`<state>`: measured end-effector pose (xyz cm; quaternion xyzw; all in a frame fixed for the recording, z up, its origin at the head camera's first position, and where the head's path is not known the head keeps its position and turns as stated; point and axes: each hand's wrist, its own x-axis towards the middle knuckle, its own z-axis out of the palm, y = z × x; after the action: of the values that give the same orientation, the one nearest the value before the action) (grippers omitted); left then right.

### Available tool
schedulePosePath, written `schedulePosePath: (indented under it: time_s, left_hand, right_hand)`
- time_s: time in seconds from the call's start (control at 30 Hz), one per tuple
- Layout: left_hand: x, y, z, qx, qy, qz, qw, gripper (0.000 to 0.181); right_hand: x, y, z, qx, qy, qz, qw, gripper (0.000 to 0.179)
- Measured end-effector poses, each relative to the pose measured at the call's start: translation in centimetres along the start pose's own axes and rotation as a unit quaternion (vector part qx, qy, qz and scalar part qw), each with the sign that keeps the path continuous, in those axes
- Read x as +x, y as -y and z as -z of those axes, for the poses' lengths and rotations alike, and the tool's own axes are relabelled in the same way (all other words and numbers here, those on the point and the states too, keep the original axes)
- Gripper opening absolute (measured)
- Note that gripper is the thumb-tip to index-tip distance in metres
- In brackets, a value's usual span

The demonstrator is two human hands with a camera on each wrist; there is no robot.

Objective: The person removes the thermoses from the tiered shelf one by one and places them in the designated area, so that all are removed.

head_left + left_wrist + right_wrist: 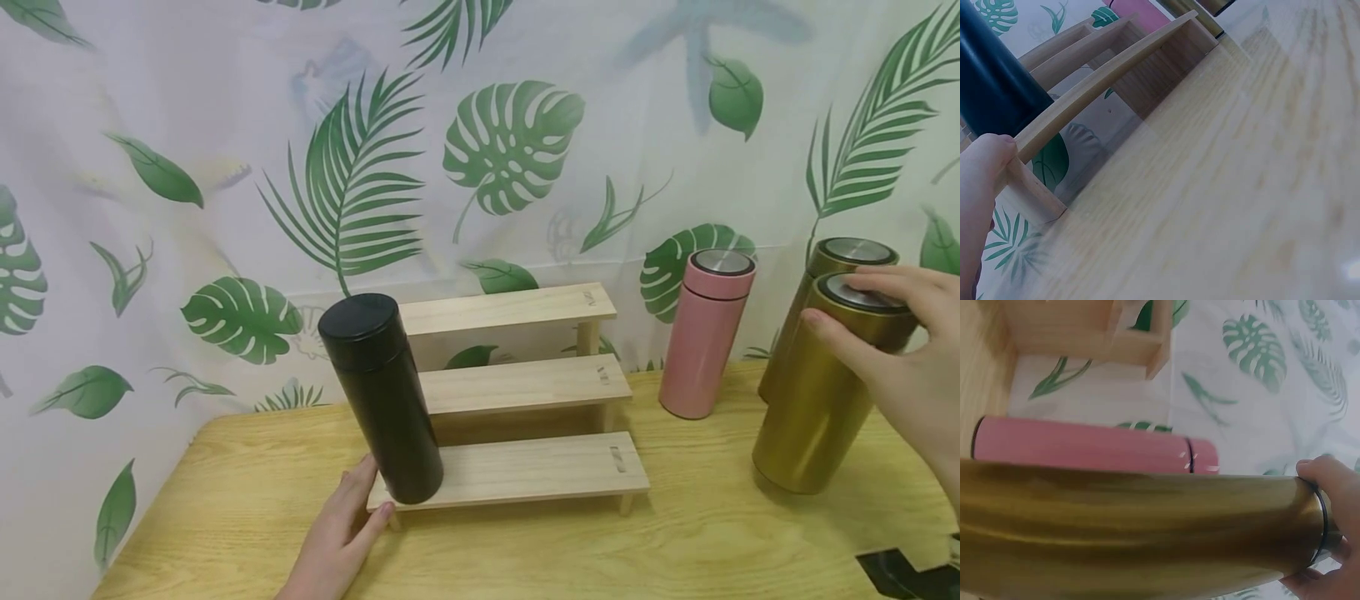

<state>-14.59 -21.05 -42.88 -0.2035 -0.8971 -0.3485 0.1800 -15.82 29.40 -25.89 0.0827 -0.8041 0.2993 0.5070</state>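
My left hand (pixel 339 527) grips the left end of the lowest step of a three-tier wooden stand (pixel 540 471). The left wrist view shows its thumb at the board's corner, above a short leg (pixel 1036 195). Beside that hand, a black thermos (pixel 386 408) stands upright on the lowest step. At the right, my right hand (pixel 911 350) holds a gold thermos (pixel 813 400) round its lid from above, thumb and fingers on opposite sides. The right wrist view shows this gold thermos (pixel 1147 528) large in front. Whether its base touches the table is hard to tell.
A pink thermos (pixel 707 342) stands on the wood-grain table (pixel 247 492), right of the stand. Another gold thermos (pixel 791 333) is behind the held one, partly hidden. A leaf-patterned cloth (pixel 225 167) hangs behind the table. Something black (pixel 896 575) shows at the lower right.
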Motion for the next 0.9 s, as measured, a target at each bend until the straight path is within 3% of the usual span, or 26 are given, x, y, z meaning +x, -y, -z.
schedulePosePath:
  time_s: [0.53,0.9]
  left_hand:
    - [0.0,0.0,0.0,0.004,0.001,0.000,1.0000,0.061]
    - [0.0,0.0,0.1,-0.003,0.004,0.002,1.0000,0.061]
  right_hand:
    - [0.1,-3.8,0.0,-0.012,-0.021,-0.023,0.9994,0.050]
    - [-0.6,-5.0,-0.2,-0.029,-0.005,-0.046,0.9985,0.034]
